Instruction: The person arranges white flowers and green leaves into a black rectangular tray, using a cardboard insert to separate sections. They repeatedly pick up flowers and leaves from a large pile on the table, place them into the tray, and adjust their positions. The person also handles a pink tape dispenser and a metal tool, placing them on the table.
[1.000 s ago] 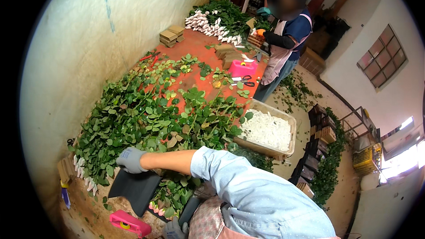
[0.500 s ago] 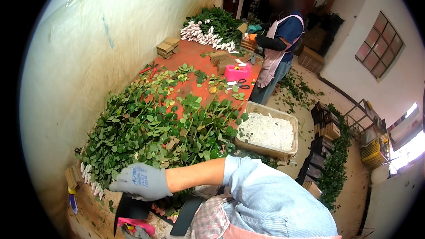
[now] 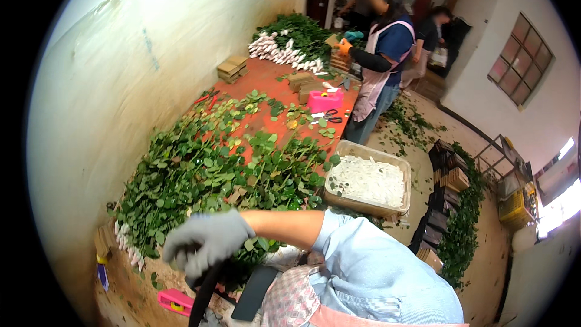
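Observation:
My right hand (image 3: 209, 242), in a grey glove, reaches in from the lower right with bent fingers, smeared by motion. Its fingertips grip the top of a black flexible flap (image 3: 204, 297), which curves upward below them. At the bottom edge a bit of my left hand (image 3: 212, 319) shows in a grey glove, its fingers mostly hidden behind the flap. A pink tape dispenser (image 3: 175, 302) sits beside it. A second dark flap (image 3: 255, 293) stands near my apron. Leafy green stems (image 3: 200, 188) are heaped on the table just beyond my right hand.
A red table (image 3: 266, 85) carries cardboard pieces (image 3: 232, 68), scissors (image 3: 331, 116), another pink dispenser (image 3: 325, 101) and wrapped bunches (image 3: 284, 49). A plastic bin (image 3: 370, 207) of white pieces stands at its right. A co-worker (image 3: 387, 60) handles cardboard; other people stand behind.
My right hand has shifted slightly right, and the black flap has come up from lying outspread to curving upright. My left hand has moved away from the pink dispenser. Another person has appeared in the background.

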Tool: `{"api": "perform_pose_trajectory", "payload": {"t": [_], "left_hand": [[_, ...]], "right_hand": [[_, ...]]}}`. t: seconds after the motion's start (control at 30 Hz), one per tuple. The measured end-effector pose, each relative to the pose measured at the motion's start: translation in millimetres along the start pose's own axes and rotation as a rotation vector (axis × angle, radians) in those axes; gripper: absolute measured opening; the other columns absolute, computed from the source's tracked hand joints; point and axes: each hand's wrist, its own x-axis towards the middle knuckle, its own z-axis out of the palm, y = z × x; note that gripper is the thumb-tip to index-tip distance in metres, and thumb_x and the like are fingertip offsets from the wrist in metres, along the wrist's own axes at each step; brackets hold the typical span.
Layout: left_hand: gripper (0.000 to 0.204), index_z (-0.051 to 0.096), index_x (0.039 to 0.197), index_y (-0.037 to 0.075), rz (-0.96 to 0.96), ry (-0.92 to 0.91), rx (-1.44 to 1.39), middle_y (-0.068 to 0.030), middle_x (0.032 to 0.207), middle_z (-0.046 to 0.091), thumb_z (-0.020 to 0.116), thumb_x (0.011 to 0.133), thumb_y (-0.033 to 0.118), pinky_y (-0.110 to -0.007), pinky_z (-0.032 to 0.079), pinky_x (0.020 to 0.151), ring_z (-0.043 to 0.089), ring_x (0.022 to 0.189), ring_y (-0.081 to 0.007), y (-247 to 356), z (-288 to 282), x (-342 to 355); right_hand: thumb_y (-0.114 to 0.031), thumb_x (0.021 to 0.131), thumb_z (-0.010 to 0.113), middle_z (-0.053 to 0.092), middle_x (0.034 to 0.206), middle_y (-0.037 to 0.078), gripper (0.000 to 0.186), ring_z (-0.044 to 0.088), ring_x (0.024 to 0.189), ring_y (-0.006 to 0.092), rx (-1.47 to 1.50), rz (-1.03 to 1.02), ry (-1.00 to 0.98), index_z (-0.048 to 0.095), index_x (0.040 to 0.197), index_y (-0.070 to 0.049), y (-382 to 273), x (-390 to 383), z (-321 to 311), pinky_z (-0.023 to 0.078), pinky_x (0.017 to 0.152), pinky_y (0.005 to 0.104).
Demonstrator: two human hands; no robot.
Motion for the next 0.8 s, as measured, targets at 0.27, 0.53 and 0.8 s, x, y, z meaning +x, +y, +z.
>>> {"api": "perform_pose_trajectory", "payload": {"t": [0.27, 0.53, 0.8], "left_hand": [[0.035, 0.072, 0.121, 0.004, 0.189, -0.168, 0.11, -0.0172, 0.126, 0.069, 0.052, 0.091, 0.001, -0.039, 0.05, 0.104, 0.065, 0.119, -0.0332, 63.5, -9.0, -41.4], [0.05, 0.059, 0.138, 0.009, 0.103, -0.31, 0.078, -0.0157, 0.143, 0.057, 0.05, 0.091, -0.003, -0.042, 0.05, 0.103, 0.059, 0.124, -0.0371, 60.3, 8.0, -61.2], [0.038, 0.062, 0.13, 0.008, -0.036, -0.159, 0.083, -0.0173, 0.124, 0.065, 0.059, 0.093, 0.006, -0.042, 0.053, 0.093, 0.065, 0.11, -0.0359, 45.0, -17.5, -61.6]], "right_hand": [[-0.034, 0.093, 0.071, 0.073, 0.096, 0.008, 0.036, 0.065, 0.088, 0.0169, -0.306, 0.335, -0.346, 0.072, 0.115, -0.006, 167.2, 42.1, 7.3, 0.053, 0.08, 0.0346], [-0.028, 0.091, 0.074, 0.072, 0.09, 0.008, 0.036, 0.068, 0.076, 0.0195, -0.39, 0.762, -0.797, 0.068, 0.119, -0.006, 217.3, 36.7, 82.2, 0.055, 0.067, 0.0342], [-0.039, 0.091, 0.071, 0.07, 0.112, 0.023, 0.049, 0.066, 0.109, 0.043, -0.84, 0.448, -0.861, 0.06, 0.121, -0.002, 233.8, 25.2, 108.9, 0.052, 0.091, 0.0486]]}}
